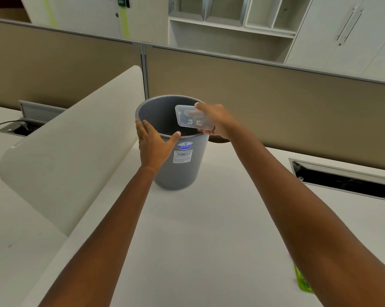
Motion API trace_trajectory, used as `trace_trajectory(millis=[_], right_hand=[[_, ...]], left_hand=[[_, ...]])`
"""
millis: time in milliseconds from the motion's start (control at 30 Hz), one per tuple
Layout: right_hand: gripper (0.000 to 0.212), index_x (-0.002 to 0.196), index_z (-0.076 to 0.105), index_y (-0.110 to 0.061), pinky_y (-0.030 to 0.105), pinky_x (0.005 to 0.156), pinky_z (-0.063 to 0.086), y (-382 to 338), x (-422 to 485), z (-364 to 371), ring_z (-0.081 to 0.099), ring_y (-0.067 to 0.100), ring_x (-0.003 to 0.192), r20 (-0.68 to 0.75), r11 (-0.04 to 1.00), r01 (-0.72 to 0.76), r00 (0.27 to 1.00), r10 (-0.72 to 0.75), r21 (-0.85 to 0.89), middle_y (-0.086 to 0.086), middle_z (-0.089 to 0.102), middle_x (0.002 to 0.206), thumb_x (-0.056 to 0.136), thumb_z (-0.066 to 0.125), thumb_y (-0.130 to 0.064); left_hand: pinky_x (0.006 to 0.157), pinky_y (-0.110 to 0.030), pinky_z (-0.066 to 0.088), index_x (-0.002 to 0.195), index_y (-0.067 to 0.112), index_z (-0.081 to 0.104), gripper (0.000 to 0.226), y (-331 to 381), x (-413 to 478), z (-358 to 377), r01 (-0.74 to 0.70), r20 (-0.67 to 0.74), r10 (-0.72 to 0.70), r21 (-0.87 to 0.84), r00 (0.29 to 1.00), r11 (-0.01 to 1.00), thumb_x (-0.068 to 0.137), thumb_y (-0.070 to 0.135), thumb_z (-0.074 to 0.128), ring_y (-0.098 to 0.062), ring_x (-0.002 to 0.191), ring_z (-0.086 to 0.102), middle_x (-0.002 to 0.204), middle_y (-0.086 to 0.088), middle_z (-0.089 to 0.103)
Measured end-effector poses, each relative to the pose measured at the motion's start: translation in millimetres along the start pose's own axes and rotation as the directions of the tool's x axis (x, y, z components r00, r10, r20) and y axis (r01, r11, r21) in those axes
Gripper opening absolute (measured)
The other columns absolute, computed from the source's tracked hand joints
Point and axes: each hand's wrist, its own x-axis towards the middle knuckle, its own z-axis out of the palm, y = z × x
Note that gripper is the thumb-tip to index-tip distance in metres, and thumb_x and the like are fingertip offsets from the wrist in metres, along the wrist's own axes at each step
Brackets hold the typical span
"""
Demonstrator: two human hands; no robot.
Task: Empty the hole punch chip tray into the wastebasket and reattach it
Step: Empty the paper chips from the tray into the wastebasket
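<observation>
A grey round wastebasket with a blue-and-white label stands on the white desk, tipped slightly toward me. My left hand grips its near rim, thumb over the edge. My right hand holds a clear plastic chip tray over the basket's mouth, the tray tilted with its outer face toward me. A green object, partly hidden behind my right forearm at the lower right, may be the hole punch; I cannot tell.
A curved cream divider panel rises to the left of the basket. Tan partition walls close off the back of the desk. Open cable trays sit at the far left and at the right.
</observation>
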Motion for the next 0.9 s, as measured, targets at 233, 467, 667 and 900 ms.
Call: trace_trajectory(millis=[233,467,667,900], right_hand=[[0.031,0.115,0.054,-0.008,0.035,0.082,0.049,3.4,-3.7,-11.0,0.054,0.022,0.091,0.056,0.984,-0.066,0.997,0.057,0.166,0.009,0.054,0.101,0.089,0.053,-0.025],[0.03,0.107,0.07,-0.011,0.025,0.076,0.041,12.5,-6.5,1.9,0.061,0.024,0.101,0.139,0.551,0.439,0.854,-0.501,-0.71,0.011,0.07,0.111,0.088,0.052,-0.027],[0.031,0.108,0.07,-0.01,0.025,0.08,0.043,17.1,-5.4,-1.6,0.059,0.023,0.106,0.129,0.558,0.406,0.874,-0.468,-0.724,0.011,0.068,0.117,0.088,0.052,-0.027],[0.034,0.108,0.069,-0.006,0.032,0.084,0.047,10.3,-7.1,-10.0,0.06,0.031,0.101,0.012,0.74,0.321,0.921,-0.389,-0.591,0.019,0.067,0.109,0.088,0.054,-0.028]], left_hand=[[0.114,-0.045,0.025,0.146,0.0,0.005,0.098,0.0,0.2,0.8,0.003,-0.002,-0.003,0.014,1.0,1.0,0.081,0.048,0.06,-0.033,0.145,0.008,0.157,-0.017,0.001],[0.113,-0.044,0.025,0.146,0.0,0.005,0.097,0.2,-0.9,1.1,-0.006,-0.01,0.006,0.013,1.0,1.0,0.081,0.046,0.061,-0.034,0.144,0.009,0.157,-0.017,0.001],[0.114,-0.044,0.026,0.146,0.001,0.005,0.096,0.6,-1.3,0.8,-0.005,-0.007,0.005,0.014,1.0,1.0,0.082,0.046,0.059,-0.034,0.144,0.009,0.157,-0.017,0.002],[0.114,-0.044,0.023,0.146,-0.001,0.005,0.096,1.2,-2.3,-0.2,-0.003,0.002,0.003,-0.004,1.0,1.0,0.082,0.046,0.06,-0.033,0.145,0.008,0.157,-0.018,0.001]])
